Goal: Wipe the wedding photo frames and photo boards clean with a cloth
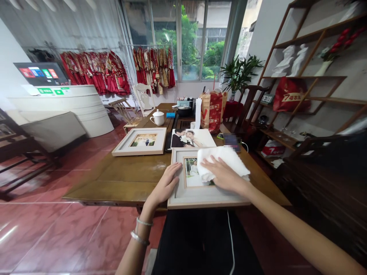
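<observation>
A white picture frame (197, 194) with a small photo lies flat at the near edge of the wooden table (129, 179). My left hand (166, 185) rests on the frame's left side with its fingers stretched out flat. My right hand (223, 177) presses a folded white cloth (226, 160) onto the glass over the photo, fingers spread on top of the cloth. Bracelets circle my left wrist.
A second framed photo (140, 141) and a large unframed print (192, 138) lie farther back. Behind them stand a white teapot (157, 117), a red paper bag (212, 109) and a tea tray. Chairs, shelves at right, red garments on racks at the back.
</observation>
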Demonstrator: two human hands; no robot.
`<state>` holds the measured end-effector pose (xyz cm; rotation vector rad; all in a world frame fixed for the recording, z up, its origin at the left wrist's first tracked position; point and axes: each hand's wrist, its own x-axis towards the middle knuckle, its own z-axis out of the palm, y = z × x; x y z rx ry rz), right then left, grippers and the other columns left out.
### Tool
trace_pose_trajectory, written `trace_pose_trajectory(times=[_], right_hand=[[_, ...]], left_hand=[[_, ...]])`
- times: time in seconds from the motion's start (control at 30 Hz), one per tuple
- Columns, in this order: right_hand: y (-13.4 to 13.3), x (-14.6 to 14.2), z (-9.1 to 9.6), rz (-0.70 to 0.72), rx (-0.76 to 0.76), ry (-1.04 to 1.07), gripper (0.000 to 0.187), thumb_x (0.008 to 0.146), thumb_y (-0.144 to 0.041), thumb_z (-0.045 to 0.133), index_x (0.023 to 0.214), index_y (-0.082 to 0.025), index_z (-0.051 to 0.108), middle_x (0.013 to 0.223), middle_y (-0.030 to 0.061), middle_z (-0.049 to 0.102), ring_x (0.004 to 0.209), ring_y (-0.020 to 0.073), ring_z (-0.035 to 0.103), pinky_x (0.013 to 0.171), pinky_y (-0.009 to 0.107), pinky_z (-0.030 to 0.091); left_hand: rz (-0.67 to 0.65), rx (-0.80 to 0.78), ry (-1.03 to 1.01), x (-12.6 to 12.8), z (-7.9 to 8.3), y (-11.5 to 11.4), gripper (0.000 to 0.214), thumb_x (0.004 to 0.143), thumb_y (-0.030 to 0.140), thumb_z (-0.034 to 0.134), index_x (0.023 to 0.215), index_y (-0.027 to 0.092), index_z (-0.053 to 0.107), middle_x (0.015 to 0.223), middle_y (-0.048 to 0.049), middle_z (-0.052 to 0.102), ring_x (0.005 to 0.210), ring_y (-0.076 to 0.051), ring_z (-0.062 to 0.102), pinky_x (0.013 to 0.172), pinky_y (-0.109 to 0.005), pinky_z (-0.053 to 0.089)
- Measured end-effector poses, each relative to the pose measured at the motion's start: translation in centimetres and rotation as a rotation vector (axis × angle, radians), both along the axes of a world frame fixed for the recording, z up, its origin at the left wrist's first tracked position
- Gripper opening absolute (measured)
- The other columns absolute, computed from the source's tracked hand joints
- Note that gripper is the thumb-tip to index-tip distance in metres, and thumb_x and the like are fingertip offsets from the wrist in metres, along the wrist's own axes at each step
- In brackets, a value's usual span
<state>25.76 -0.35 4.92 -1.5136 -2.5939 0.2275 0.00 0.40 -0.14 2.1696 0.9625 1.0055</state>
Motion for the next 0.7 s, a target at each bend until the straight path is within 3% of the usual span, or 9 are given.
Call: trace_pose_trajectory(times=[0.13, 0.23, 0.33, 0.43, 0.57, 0.7], right_hand=[[-3.7, -2.6, 0.5, 0.274, -0.121, 0.139, 0.09, 0.056, 0.003, 0.04, 0.143, -0.019, 0.035, 0.15, 0.0061, 0.031, 0.141, 0.0248, 0.013, 0.114, 0.051, 0.014], [-6.8, -2.7, 2.0, 0.395, -0.201, 0.19, 0.094, 0.053, 0.004, 0.039, 0.144, -0.021, 0.033, 0.15, 0.0038, 0.029, 0.141, 0.0223, 0.01, 0.115, 0.05, 0.012], [-9.5, -0.8, 3.8, 0.426, -0.312, 0.18, 0.094, 0.053, 0.005, 0.037, 0.142, -0.025, 0.036, 0.149, -0.0014, 0.032, 0.141, 0.0199, 0.014, 0.116, 0.046, 0.013], [-11.2, 2.0, 4.8, 0.35, -0.349, 0.159, 0.092, 0.055, 0.006, 0.037, 0.139, -0.034, 0.041, 0.146, -0.0075, 0.037, 0.139, 0.0189, 0.022, 0.115, 0.042, 0.019], [-10.2, 5.2, 4.1, 0.149, -0.276, 0.073, 0.09, 0.057, 0.004, 0.037, 0.134, -0.041, 0.046, 0.143, -0.0121, 0.039, 0.137, 0.0214, 0.025, 0.114, 0.043, 0.025], [-5.0, 6.6, 2.4, 0.017, -0.132, 0.009, 0.088, 0.056, 0.004, 0.036, 0.135, -0.033, 0.048, 0.144, -0.0083, 0.04, 0.139, 0.0224, 0.021, 0.114, 0.048, 0.02]], left_hand=[[0.004, 0.009, -0.019, 0.1, -0.2, 0.1, 0.044, 0.092, 0.022, 0.041, 0.135, 0.023, 0.046, 0.144, -0.0083, 0.042, 0.137, -0.024, 0.031, 0.116, -0.048, 0.021], [0.001, 0.016, -0.021, 0.1, -0.3, 0.1, 0.043, 0.092, 0.021, 0.039, 0.135, 0.023, 0.045, 0.144, -0.0083, 0.042, 0.136, -0.023, 0.032, 0.116, -0.047, 0.021], [0.008, 0.012, -0.016, 0.0, -0.2, 0.0, 0.044, 0.092, 0.02, 0.039, 0.135, 0.023, 0.045, 0.144, -0.0078, 0.042, 0.137, -0.022, 0.031, 0.117, -0.045, 0.02], [0.015, 0.001, -0.012, 0.1, -0.1, -0.1, 0.044, 0.092, 0.019, 0.04, 0.135, 0.022, 0.045, 0.144, -0.0075, 0.042, 0.137, -0.022, 0.03, 0.117, -0.044, 0.019], [0.015, -0.012, -0.013, 0.0, 0.0, -0.2, 0.045, 0.091, 0.019, 0.04, 0.135, 0.022, 0.045, 0.145, -0.0075, 0.041, 0.137, -0.022, 0.03, 0.117, -0.044, 0.019], [0.002, -0.015, -0.018, 0.0, 0.1, -0.1, 0.045, 0.09, 0.018, 0.041, 0.135, 0.022, 0.046, 0.144, -0.0084, 0.042, 0.137, -0.023, 0.03, 0.117, -0.045, 0.02]])
